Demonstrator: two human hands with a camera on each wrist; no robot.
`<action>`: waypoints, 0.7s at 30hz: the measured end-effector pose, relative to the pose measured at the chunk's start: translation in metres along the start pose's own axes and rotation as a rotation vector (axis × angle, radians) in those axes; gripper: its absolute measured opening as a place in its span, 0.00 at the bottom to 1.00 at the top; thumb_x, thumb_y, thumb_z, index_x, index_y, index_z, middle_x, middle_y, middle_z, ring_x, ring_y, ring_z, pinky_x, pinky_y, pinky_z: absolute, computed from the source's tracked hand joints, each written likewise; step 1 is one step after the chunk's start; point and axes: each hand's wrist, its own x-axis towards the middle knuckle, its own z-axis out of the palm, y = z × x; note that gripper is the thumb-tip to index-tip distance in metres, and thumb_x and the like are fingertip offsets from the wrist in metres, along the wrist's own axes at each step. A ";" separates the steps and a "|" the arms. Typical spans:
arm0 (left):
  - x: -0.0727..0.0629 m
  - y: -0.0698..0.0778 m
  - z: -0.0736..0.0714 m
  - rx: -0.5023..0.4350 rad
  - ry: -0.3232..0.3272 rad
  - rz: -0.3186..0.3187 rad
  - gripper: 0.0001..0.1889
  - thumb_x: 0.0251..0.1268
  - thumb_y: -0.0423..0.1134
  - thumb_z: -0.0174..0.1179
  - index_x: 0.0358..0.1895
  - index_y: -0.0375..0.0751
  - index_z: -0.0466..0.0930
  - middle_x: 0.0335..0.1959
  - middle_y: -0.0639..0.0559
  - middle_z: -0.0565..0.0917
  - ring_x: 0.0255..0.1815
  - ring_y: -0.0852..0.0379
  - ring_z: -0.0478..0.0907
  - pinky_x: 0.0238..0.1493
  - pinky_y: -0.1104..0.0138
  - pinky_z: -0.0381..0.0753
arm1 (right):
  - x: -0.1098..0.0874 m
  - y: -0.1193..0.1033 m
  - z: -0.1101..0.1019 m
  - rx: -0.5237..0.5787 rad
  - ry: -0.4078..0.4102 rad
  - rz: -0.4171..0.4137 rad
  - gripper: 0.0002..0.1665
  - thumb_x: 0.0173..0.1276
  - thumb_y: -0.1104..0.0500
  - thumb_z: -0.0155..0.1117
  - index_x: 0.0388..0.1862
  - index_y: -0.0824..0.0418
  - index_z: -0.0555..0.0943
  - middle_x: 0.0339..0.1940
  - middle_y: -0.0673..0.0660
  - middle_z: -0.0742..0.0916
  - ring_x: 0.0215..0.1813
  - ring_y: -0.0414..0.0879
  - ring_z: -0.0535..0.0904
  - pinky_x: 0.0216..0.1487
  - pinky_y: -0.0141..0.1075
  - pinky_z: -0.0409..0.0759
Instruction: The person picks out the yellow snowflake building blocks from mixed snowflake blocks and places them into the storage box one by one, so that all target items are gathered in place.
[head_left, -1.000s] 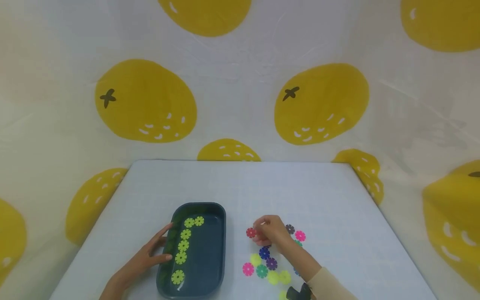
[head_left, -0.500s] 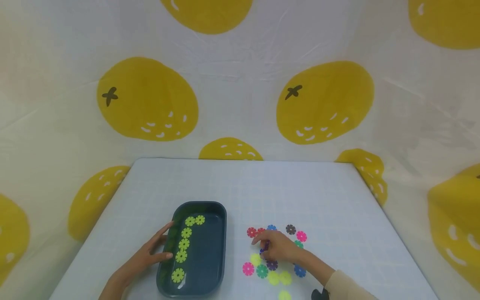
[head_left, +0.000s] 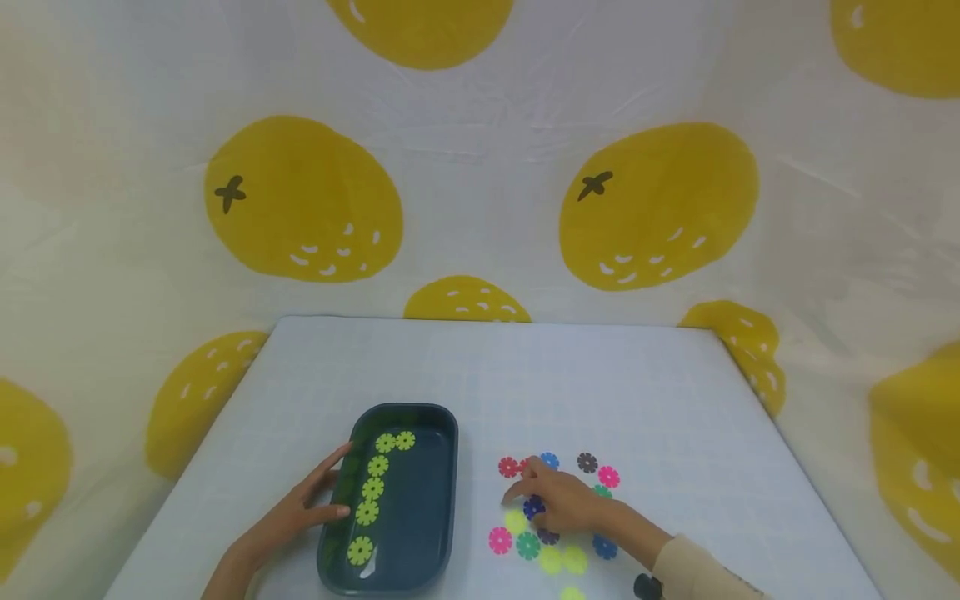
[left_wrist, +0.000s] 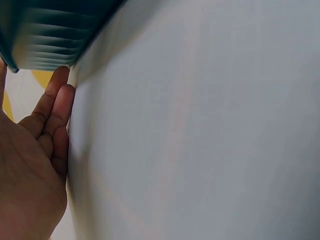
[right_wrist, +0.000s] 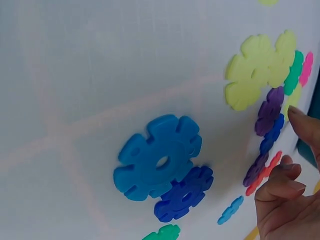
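A dark blue-green tray [head_left: 412, 533] stands on the left of the table, with several yellow-green snowflake discs [head_left: 367, 512] lined up inside it. My left hand [head_left: 288, 517] rests against its left side, thumb and index fingertips at the rim. In the left wrist view the other fingers reach toward the tray's ribbed outer wall [left_wrist: 55, 42]. Over the loose discs to the right hovers my right hand [head_left: 566, 500], fingers loosely bent and nothing between them. Below it, a dark blue disc [head_left: 534, 507] shows by the fingers, and a red disc [head_left: 525, 466] is partly covered by the index finger.
Around the right hand lie flat discs: a pink disc [head_left: 500, 541], a green disc [head_left: 528, 546], yellow discs [head_left: 574, 559], a blue disc [head_left: 604, 547] and a black disc [head_left: 587, 462]. A lemon-print cloth [head_left: 480, 208] hangs behind the white table [head_left: 600, 375].
My right hand has drawn back from the red discs toward the near right, and its fingers have loosened. The left hand and tray have stayed in place; the view has shifted slightly.
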 end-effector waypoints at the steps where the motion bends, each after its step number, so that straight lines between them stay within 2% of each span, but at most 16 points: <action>1: 0.000 0.000 0.000 -0.004 -0.001 0.002 0.47 0.62 0.47 0.68 0.79 0.65 0.47 0.81 0.39 0.47 0.76 0.28 0.52 0.67 0.28 0.55 | 0.000 0.001 0.000 -0.007 -0.005 -0.001 0.28 0.60 0.64 0.70 0.54 0.36 0.83 0.44 0.44 0.73 0.38 0.34 0.72 0.33 0.24 0.75; 9: 0.000 -0.001 0.001 -0.017 0.005 -0.016 0.47 0.61 0.48 0.68 0.79 0.67 0.47 0.82 0.40 0.46 0.77 0.28 0.49 0.68 0.28 0.52 | 0.004 -0.003 -0.003 -0.025 -0.050 -0.057 0.26 0.59 0.63 0.72 0.51 0.35 0.83 0.43 0.43 0.73 0.42 0.33 0.73 0.37 0.24 0.76; 21: 0.001 -0.002 0.001 -0.031 0.011 -0.025 0.47 0.61 0.48 0.69 0.79 0.68 0.48 0.81 0.39 0.49 0.77 0.29 0.50 0.68 0.27 0.51 | 0.008 -0.002 -0.002 -0.057 -0.064 -0.031 0.23 0.59 0.61 0.73 0.49 0.37 0.83 0.43 0.43 0.73 0.41 0.34 0.73 0.37 0.25 0.76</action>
